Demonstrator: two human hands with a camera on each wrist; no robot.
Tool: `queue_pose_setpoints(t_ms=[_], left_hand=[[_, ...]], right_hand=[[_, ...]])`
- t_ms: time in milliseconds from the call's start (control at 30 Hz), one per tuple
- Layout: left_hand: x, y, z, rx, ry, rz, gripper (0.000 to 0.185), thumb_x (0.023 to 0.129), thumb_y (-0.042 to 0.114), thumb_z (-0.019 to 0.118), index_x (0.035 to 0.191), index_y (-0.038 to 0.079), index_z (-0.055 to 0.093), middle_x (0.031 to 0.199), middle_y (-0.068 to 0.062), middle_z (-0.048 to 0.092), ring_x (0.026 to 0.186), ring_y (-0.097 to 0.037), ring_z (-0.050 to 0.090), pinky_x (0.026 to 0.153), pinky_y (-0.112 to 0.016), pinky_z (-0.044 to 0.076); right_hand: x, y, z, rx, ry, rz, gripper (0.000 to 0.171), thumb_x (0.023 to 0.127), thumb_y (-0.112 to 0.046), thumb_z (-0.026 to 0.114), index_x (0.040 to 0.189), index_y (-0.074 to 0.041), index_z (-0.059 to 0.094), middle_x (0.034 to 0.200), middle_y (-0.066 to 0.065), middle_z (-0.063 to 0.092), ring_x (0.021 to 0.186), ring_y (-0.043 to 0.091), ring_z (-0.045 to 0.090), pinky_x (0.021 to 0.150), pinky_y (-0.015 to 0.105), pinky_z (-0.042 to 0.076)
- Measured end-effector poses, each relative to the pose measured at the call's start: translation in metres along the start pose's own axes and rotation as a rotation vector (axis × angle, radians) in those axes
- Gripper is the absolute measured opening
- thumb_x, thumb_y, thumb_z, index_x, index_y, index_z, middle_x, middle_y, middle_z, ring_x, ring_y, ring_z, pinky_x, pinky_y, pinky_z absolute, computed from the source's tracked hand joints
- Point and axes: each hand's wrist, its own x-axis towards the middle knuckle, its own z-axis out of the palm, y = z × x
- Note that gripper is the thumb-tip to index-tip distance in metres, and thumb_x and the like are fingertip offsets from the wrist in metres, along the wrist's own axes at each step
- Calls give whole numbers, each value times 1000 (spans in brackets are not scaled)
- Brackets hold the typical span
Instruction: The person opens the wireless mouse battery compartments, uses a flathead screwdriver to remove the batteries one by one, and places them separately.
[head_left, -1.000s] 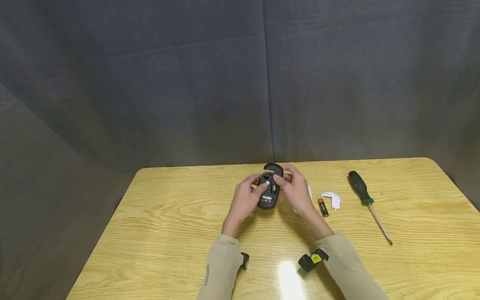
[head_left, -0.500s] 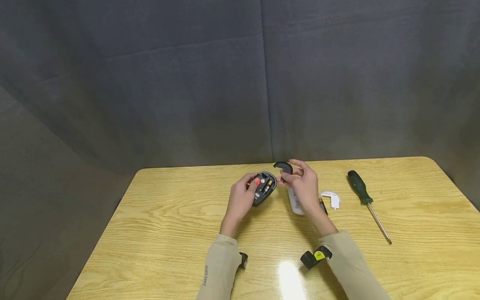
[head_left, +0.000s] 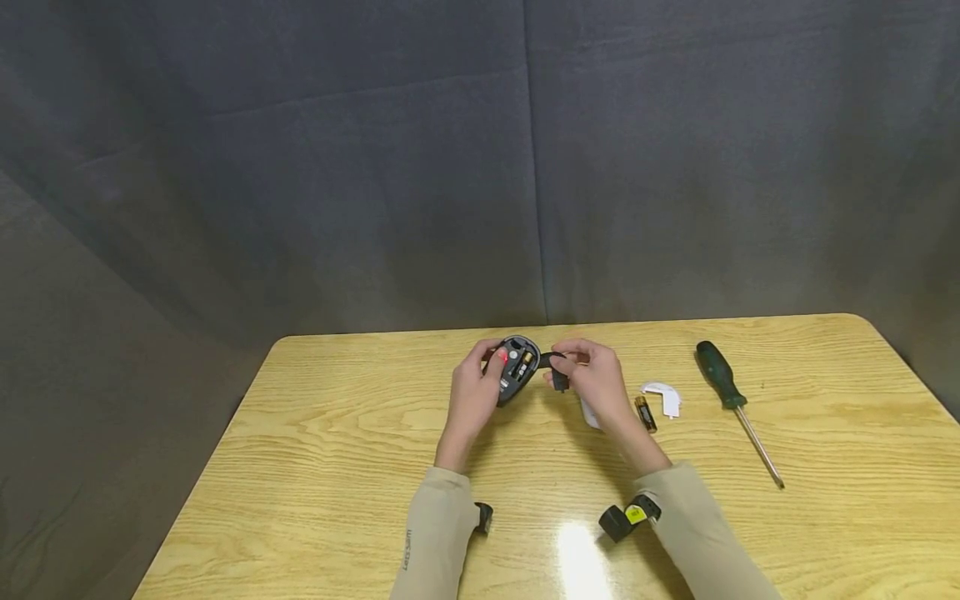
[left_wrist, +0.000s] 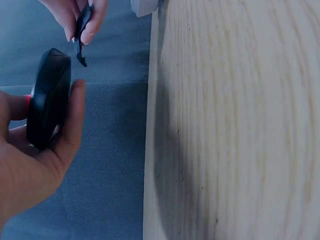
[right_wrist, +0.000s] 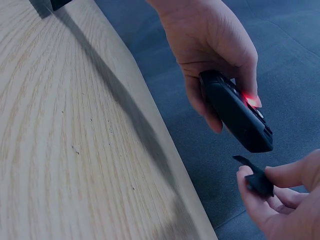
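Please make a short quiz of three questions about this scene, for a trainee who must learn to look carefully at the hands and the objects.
1. True or false: the left hand holds the black mouse with its underside open to view.
2. What does the right hand pinch? A) the screwdriver B) the black cover C) the loose battery
3. Fill in: the white cover piece lies on the table between the loose battery and the ____.

Key: 1 true; 2 B; 3 screwdriver.
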Motion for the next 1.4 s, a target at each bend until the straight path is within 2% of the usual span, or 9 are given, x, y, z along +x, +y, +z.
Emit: queue_pose_setpoints(t_ms=[100, 167, 333, 433, 533, 767, 967, 1200, 1400], left_hand=[[0, -1, -1, -11, 30, -6, 27, 105, 15, 58, 125, 0, 69, 108, -18, 67, 100, -28, 63, 85, -43, 56], [0, -1, -2, -24, 54, -8, 26, 104, 16, 59, 123, 1, 70, 106, -16, 67, 99, -27, 63, 84, -41, 56], [1, -3, -4, -82, 137, -13, 23, 101, 20, 66, 115, 3, 74, 104, -14, 72, 102, -27, 65, 89, -42, 53], [2, -3, -6, -120, 176, -41, 22, 99, 21, 69, 112, 4, 75, 103, -12, 74, 99, -24, 66, 89, -38, 52], [3, -3, -6, -154, 197, -76, 22, 97, 21, 72, 111, 4, 76, 100, -11, 75, 93, -19, 66, 84, -32, 51], [4, -4, -6, -175, 200, -101, 26, 93, 26, 77, 109, 6, 77, 95, -8, 75, 83, -12, 63, 75, -27, 50], [4, -2, -6, -168, 181, -106, 30, 91, 29, 81, 109, 6, 77, 97, -8, 75, 86, -16, 64, 77, -29, 50], [3, 1, -5, -170, 175, -106, 28, 92, 24, 78, 111, 4, 76, 99, -11, 74, 90, -20, 65, 81, -32, 52], [3, 1, -5, -169, 168, -103, 27, 92, 23, 76, 111, 3, 76, 99, -12, 74, 90, -21, 65, 81, -32, 52]], right_hand=[[0, 2, 2, -51, -5, 1, 26, 97, 7, 63, 120, 19, 62, 83, 12, 63, 68, 16, 73, 67, 26, 60], [-1, 3, 2, -131, -10, -5, 27, 96, 5, 65, 121, 16, 65, 82, 10, 64, 70, 14, 71, 65, 23, 57], [-1, 6, 5, -276, -40, -27, 30, 90, 8, 69, 120, 11, 68, 87, 15, 70, 72, 13, 65, 61, 21, 46], [-2, 7, 6, -302, -56, -27, 33, 85, 12, 70, 118, 11, 69, 89, 19, 70, 72, 12, 61, 61, 21, 45], [-2, 8, 7, -360, -61, -30, 32, 82, 12, 72, 114, 9, 72, 90, 17, 70, 74, 13, 56, 60, 24, 42], [-1, 13, 9, -426, -71, -31, 25, 83, 7, 73, 109, 8, 74, 95, 16, 71, 81, 20, 58, 65, 28, 44], [0, 16, 9, -423, -104, -21, 24, 84, 8, 68, 108, 10, 73, 99, 19, 72, 85, 23, 62, 67, 27, 47], [0, 20, 9, -456, -132, -16, 25, 83, 10, 69, 109, 11, 72, 97, 19, 71, 91, 28, 65, 68, 25, 50], [0, 25, 9, -548, -151, -73, 25, 83, 11, 72, 108, 11, 72, 95, 19, 72, 91, 31, 68, 75, 34, 56]])
